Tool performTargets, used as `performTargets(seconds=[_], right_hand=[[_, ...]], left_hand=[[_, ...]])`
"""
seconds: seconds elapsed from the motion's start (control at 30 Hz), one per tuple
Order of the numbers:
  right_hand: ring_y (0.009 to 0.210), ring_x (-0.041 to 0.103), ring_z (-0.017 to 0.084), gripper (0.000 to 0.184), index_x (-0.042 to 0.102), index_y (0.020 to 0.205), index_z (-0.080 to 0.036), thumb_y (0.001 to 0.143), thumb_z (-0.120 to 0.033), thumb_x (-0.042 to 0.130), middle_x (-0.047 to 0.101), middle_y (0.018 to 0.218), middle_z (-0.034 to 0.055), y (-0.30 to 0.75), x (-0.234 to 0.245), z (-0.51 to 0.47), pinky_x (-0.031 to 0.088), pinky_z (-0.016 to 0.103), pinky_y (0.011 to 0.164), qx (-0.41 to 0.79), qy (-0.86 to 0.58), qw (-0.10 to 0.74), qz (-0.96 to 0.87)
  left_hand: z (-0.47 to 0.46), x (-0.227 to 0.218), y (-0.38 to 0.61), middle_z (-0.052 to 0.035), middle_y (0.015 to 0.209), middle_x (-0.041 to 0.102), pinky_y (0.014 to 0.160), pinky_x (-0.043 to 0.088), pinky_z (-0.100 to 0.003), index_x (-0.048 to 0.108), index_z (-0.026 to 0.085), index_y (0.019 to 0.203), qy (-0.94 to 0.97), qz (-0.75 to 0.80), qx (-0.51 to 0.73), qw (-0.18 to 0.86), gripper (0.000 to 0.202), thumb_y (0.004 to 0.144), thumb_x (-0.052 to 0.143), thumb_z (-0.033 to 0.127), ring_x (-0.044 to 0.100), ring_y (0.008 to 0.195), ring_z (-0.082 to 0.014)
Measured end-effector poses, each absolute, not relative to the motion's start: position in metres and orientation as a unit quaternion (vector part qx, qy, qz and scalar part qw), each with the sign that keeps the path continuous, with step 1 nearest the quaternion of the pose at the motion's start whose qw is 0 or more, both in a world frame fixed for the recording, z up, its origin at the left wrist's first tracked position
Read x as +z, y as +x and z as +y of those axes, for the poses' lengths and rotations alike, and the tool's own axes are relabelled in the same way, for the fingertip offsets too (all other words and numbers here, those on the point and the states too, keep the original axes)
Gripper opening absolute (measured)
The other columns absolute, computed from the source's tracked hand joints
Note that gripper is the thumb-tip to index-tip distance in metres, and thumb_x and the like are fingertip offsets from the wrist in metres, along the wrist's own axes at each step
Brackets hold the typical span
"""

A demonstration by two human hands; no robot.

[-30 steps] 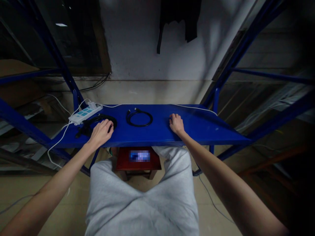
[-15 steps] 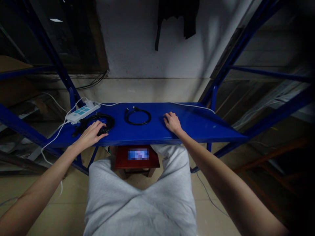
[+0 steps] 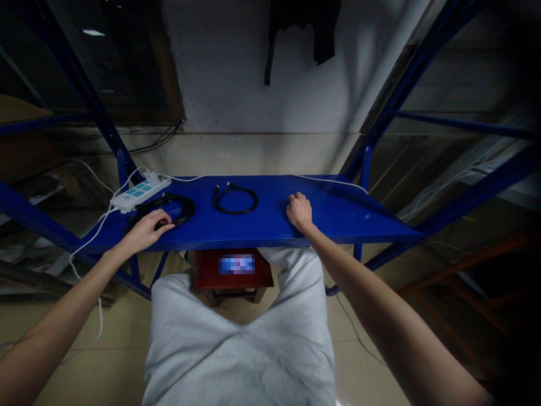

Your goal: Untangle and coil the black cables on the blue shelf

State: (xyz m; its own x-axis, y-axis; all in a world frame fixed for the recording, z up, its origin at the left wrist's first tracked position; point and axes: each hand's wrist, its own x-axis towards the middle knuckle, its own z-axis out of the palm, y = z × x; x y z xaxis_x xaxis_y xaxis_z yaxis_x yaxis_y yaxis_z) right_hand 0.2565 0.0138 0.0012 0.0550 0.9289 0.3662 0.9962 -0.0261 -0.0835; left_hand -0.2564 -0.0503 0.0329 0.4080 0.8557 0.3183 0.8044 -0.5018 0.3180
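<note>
- Left grip point(image 3: 146, 230) is laid with fingers apart on the near edge of the thick cable point(image 3: 188, 208); nothing is clasped
- Right grip point(image 3: 299, 211) is curled together on the bare shelf point(image 3: 346, 211), with nothing seen inside it
- Thick cable is coiled at the shelf's left end, just beside the strip point(image 3: 140, 192); a thin cable point(image 3: 235, 213) lies apart, mid-shelf
- Coil is judged light, limp and rubbery, prone to unwinding; several turns are best gathered together at one side
</note>
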Motion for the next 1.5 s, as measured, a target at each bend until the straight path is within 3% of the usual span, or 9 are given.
performTargets(seconds=[0.2,0.33,0.5,0.67,0.87,1.07,1.3,1.37,1.5], right_hand=[[0.114,0.049,0.033,0.029,0.061,0.113,-0.009,0.091,-0.015,0.043,0.057,0.12,0.0219,0.255,0.0,0.013,0.037,0.045,0.095,-0.127,-0.707,0.166,-0.676],[0.112,0.048,0.033,0.031,0.058,0.116,-0.009,0.091,-0.014,0.041,0.057,0.119,0.022,0.256,-0.003,0.015,0.036,0.045,0.094,-0.15,-0.701,0.179,-0.674],[0.112,0.047,0.033,0.033,0.055,0.12,-0.009,0.09,-0.014,0.042,0.056,0.119,0.0212,0.254,-0.002,0.015,0.036,0.044,0.093,-0.175,-0.693,0.189,-0.674],[0.113,0.046,0.032,0.036,0.054,0.124,-0.01,0.09,-0.012,0.043,0.055,0.123,0.021,0.252,0.005,0.008,0.034,0.043,0.093,-0.182,-0.677,0.198,-0.686],[0.112,0.049,0.029,0.036,0.058,0.125,-0.015,0.094,-0.013,0.04,0.058,0.123,0.0167,0.24,0.012,0.01,0.036,0.039,0.094,-0.165,-0.58,0.183,-0.776],[0.103,0.056,0.025,0.029,0.058,0.124,-0.019,0.103,-0.031,0.042,0.065,0.114,0.012,0.173,0.001,0.032,0.041,0.034,0.09,-0.07,-0.546,0.214,-0.807],[0.076,0.056,0.018,0.024,0.068,0.09,-0.02,0.098,-0.04,0.058,0.062,0.081,0.0053,0.124,-0.014,0.06,0.043,0.03,0.076,0.1,-0.56,0.323,-0.757],[0.076,0.055,0.018,0.019,0.068,0.088,-0.02,0.09,-0.039,0.07,0.061,0.076,0.0026,0.128,-0.017,0.064,0.042,0.03,0.077,0.126,-0.511,0.339,-0.78],[0.078,0.055,0.018,0.027,0.067,0.088,-0.019,0.071,-0.032,0.084,0.061,0.076,0.0002,0.137,-0.019,0.069,0.043,0.029,0.075,0.184,-0.47,0.37,-0.78]], left_hand=[[-0.051,0.047,-0.248,-0.0037,0.085,0.066,0.072,0.047,-0.031,0.057,0.022,0.104,0.809,0.547,0.211,0.044,0.032,0.098,0.039,0.048,0.064,0.075,-0.0216],[-0.051,0.06,-0.244,-0.0043,0.086,0.071,0.069,0.048,-0.031,0.057,0.022,0.116,0.78,0.585,0.222,0.013,0.041,0.099,0.035,0.052,0.067,0.074,-0.0231],[-0.038,0.077,-0.242,-0.0088,0.096,0.073,0.074,0.051,-0.034,0.066,0.02,0.102,0.762,0.592,0.257,-0.049,0.048,0.091,0.048,0.064,0.069,0.083,-0.0272],[-0.024,0.092,-0.237,-0.0102,0.087,0.07,0.083,0.048,-0.04,0.068,0.02,0.094,0.756,0.533,0.336,-0.177,0.042,0.096,0.046,0.056,0.066,0.087,-0.0289],[-0.018,0.118,-0.222,-0.0065,0.074,0.061,0.077,0.039,-0.038,0.06,0.02,0.083,0.731,0.455,0.432,-0.266,0.032,0.096,0.054,0.049,0.059,0.079,-0.0257],[-0.033,0.15,-0.17,-0.0032,0.071,0.059,0.069,0.031,-0.034,0.056,0.02,0.08,0.761,0.327,0.395,-0.397,0.025,0.096,0.061,0.038,0.05,0.072,-0.0191],[-0.03,0.131,-0.102,-0.0036,0.071,0.057,0.071,0.032,-0.037,0.059,0.021,0.083,0.844,0.276,0.32,-0.33,0.029,0.102,0.049,0.041,0.051,0.074,-0.0203],[-0.021,0.115,-0.09,-0.0046,0.072,0.058,0.072,0.034,-0.038,0.06,0.021,0.083,0.852,0.287,0.321,-0.3,0.031,0.102,0.047,0.042,0.053,0.076,-0.0214],[-0.008,0.08,-0.067,-0.0059,0.074,0.06,0.071,0.035,-0.039,0.061,0.021,0.082,0.864,0.268,0.327,-0.272,0.031,0.103,0.046,0.039,0.054,0.077,-0.0211]])
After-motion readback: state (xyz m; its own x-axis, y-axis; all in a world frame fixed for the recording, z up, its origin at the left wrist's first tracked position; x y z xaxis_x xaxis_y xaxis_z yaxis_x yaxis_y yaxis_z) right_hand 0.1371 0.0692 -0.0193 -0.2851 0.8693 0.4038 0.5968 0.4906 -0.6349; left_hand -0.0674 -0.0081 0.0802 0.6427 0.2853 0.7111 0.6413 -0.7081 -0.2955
